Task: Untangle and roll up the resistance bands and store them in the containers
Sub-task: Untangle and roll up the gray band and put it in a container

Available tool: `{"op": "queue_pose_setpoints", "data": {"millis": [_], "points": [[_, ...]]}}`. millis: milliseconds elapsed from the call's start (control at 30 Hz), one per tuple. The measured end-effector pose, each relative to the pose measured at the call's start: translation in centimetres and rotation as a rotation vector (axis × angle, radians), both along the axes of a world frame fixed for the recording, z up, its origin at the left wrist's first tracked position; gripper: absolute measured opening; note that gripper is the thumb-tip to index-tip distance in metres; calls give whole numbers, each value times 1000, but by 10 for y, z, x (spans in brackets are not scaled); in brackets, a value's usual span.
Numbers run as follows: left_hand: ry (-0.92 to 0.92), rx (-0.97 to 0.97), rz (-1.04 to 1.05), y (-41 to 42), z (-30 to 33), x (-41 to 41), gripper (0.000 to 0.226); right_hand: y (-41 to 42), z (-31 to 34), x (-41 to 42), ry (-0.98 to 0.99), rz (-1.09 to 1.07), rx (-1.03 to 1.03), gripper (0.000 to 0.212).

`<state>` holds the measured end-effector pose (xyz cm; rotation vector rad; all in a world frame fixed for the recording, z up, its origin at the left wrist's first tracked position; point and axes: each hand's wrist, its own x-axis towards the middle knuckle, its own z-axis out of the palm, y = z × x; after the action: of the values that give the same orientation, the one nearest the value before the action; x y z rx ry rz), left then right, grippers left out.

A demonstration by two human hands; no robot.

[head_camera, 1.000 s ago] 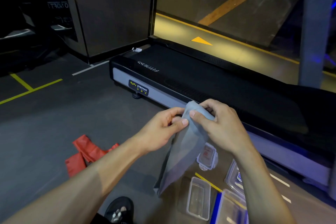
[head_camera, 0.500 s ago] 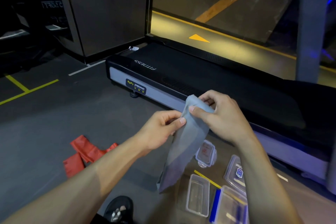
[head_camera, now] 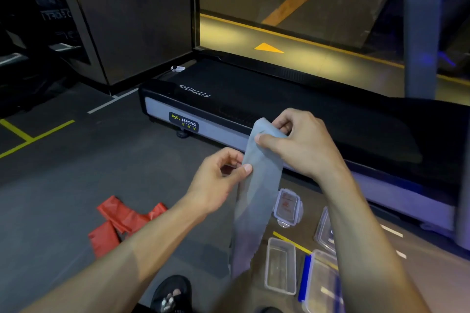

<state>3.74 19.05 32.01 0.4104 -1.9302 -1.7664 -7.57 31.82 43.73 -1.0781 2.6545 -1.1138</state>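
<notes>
Hanging from both hands, the grey band (head_camera: pixel 256 201) droops toward the floor (head_camera: pixel 76 185); the right hand (head_camera: pixel 297 142) pinches its top end, the left hand (head_camera: pixel 218 180) pinches its edge lower down. Clear containers (head_camera: pixel 281 265) sit below, a red band (head_camera: pixel 122 223) lies left.

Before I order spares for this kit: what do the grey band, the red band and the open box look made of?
Grey band: thin, matte, slightly translucent sheet, probably latex or similar rubber; it hangs limp from the right hand and left hand.
Red band: same kind of sheet, creased and crumpled on the floor.
Open box: clear, glossy, rigid-looking plastic; the floor shows through.
</notes>
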Motion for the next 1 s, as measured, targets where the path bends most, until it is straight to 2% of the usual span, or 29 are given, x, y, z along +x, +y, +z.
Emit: {"op": "queue_pose_setpoints", "data": {"millis": [367,567,767,1000], "points": [[26,-7,59,-8,16,7,5,-3,8,-1,16,-67,21,23],[-23,141,-64,-13,17,6,13,-4,10,-3,5,-59,-4,25],[-9,75,-14,-16,16,3,11,-3,10,-4,-36,-33,-63,24],[47,19,-39,-12,19,3,23,-1,10,-4,-89,40,-126,24]]}}
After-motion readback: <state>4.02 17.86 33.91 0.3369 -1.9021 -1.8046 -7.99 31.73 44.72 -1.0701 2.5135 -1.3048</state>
